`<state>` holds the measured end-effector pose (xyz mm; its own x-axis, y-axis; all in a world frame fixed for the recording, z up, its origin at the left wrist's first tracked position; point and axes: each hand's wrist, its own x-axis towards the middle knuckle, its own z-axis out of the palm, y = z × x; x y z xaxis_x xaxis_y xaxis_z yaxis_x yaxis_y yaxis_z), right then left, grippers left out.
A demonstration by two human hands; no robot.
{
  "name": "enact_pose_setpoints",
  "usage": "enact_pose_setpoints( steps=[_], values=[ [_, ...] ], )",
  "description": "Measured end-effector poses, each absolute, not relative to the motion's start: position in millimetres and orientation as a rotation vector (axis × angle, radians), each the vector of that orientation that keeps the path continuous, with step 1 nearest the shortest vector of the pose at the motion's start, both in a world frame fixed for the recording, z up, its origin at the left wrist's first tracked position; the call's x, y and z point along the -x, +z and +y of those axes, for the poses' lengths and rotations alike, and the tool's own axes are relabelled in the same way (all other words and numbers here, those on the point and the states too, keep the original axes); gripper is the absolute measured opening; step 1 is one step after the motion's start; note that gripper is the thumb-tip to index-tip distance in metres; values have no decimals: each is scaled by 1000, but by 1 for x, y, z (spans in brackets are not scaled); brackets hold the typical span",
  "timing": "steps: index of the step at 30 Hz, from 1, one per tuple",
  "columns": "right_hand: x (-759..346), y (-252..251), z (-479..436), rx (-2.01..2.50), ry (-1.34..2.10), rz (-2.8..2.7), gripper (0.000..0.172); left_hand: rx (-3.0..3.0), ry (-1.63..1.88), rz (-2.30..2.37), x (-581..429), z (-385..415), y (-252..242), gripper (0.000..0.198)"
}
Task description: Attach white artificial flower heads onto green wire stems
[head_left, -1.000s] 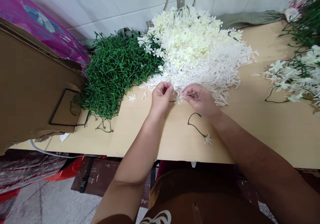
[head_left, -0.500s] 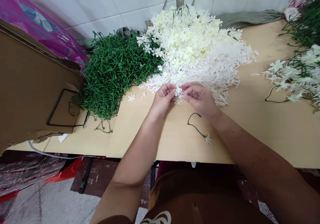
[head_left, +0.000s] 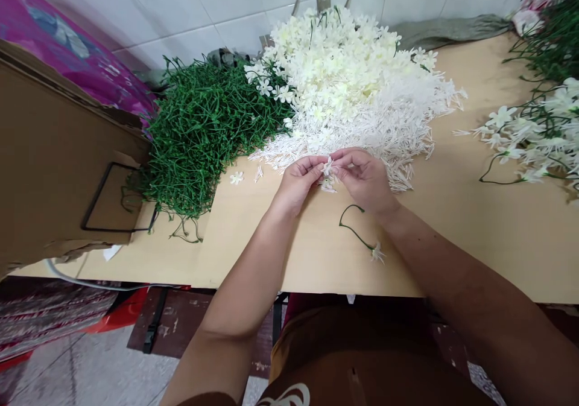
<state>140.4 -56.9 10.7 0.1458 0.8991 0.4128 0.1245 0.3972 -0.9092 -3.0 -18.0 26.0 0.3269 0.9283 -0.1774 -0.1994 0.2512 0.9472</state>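
Observation:
My left hand (head_left: 300, 180) and my right hand (head_left: 362, 175) meet at the front of the white pile, fingertips pinched together. Between them is a small white artificial flower (head_left: 327, 167), gripped from both sides. Another white blossom (head_left: 327, 184) shows just beneath it, partly hidden by the fingers. On the table below my right hand lies a green stem (head_left: 357, 232) with a white flower (head_left: 377, 253) at its end. Behind the hands spreads a heap of thin white pieces (head_left: 398, 122), with cream-white flower heads (head_left: 335, 62) piled on it.
Green stems (head_left: 203, 128) are heaped at the left, beside a cardboard box (head_left: 58, 152) and a black wire frame (head_left: 117, 230). Flowered stems (head_left: 538, 134) lie at the right. A loose flower head (head_left: 236, 178) rests left of my hands. Behind stands a tiled wall (head_left: 244, 2).
My hands have shifted very slightly, and the flower between the fingertips has turned and moved a little to the right. The piles and the stem on the table stay put.

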Motion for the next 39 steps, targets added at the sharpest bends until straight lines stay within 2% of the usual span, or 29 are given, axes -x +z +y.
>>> enact_pose_setpoints(
  steps=[11,22,39],
  values=[
    [-141,-1,-50,1021,643,-1272,8,-931,912,867,2,-21,28,31],
    [-141,2,-53,1015,517,-1361,10,-933,907,894,0,-21,29,25],
    [-144,0,-52,983,596,-1444,6,-956,929,877,0,-20,24,28]
  ],
)
